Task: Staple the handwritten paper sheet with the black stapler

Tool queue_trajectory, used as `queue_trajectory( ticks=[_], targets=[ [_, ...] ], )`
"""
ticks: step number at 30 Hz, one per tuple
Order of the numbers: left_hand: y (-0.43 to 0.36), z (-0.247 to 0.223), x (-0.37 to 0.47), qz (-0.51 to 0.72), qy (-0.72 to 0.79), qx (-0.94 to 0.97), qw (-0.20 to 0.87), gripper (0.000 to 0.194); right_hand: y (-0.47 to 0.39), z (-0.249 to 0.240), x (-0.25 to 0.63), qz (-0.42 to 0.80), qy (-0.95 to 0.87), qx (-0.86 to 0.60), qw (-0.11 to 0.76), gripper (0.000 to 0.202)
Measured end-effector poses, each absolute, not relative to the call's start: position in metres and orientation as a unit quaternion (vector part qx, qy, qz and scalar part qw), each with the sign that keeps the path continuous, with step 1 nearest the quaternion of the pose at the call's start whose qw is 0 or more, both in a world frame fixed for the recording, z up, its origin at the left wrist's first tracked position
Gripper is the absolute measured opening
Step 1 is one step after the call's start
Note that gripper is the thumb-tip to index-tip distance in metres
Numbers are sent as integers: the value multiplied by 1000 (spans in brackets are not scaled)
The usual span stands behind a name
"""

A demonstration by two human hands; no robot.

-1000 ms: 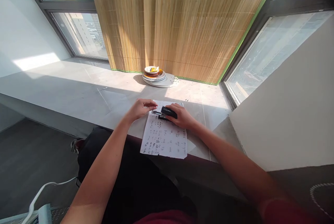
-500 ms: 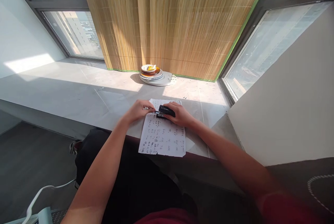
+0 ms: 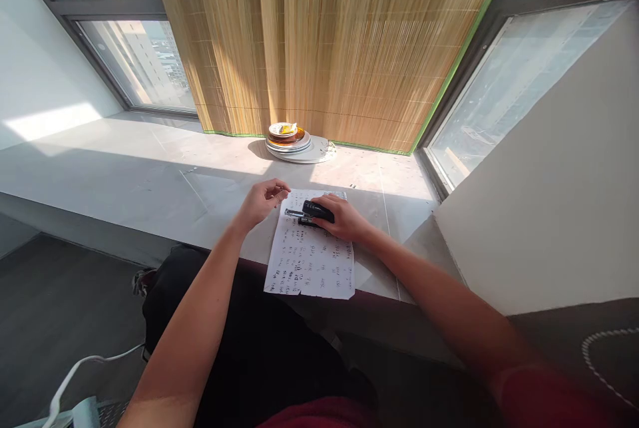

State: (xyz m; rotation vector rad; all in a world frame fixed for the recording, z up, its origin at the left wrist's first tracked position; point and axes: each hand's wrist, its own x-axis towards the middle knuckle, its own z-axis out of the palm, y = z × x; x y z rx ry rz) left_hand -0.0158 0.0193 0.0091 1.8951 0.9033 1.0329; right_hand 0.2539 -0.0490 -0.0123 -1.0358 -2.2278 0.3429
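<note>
Sunlight falls across the pale window ledge point(image 3: 150, 182) and the slatted blind point(image 3: 324, 42) behind it; a stack of dishes point(image 3: 288, 143) sits near the blind's foot, topped by something yellow that I can't make out. Handwriting covers the paper point(image 3: 312, 268), too small to read from here, and the sheet's near end reaches past the ledge's front edge. Down at the left, a white cable point(image 3: 82, 363) runs out of sight, and whatever it lies against is cut off too.

Over the upper part of the sheet is the black stapler point(image 3: 318, 211), its rear end hidden in the grasp of the right hand point(image 3: 339, 216), which is closed around it. Its slim metal tray point(image 3: 294, 213) sticks out towards the left hand point(image 3: 263, 202), ending just short of it. That hand is apart from the stapler, by the sheet's upper left corner, fingers bent and thumb close to the forefinger; I can't tell whether there's anything small between them.
</note>
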Motion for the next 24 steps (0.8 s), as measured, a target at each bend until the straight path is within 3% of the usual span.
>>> queue_trajectory(
  ticks=[13, 24],
  targets=[
    [16, 5, -12, 404, 350, 725, 434, 45, -50, -11, 253, 135, -846, -393, 333, 33],
    [21, -3, -11, 392, 361, 749, 393, 29, -51, -9, 253, 137, -847, -395, 328, 34]
  ],
)
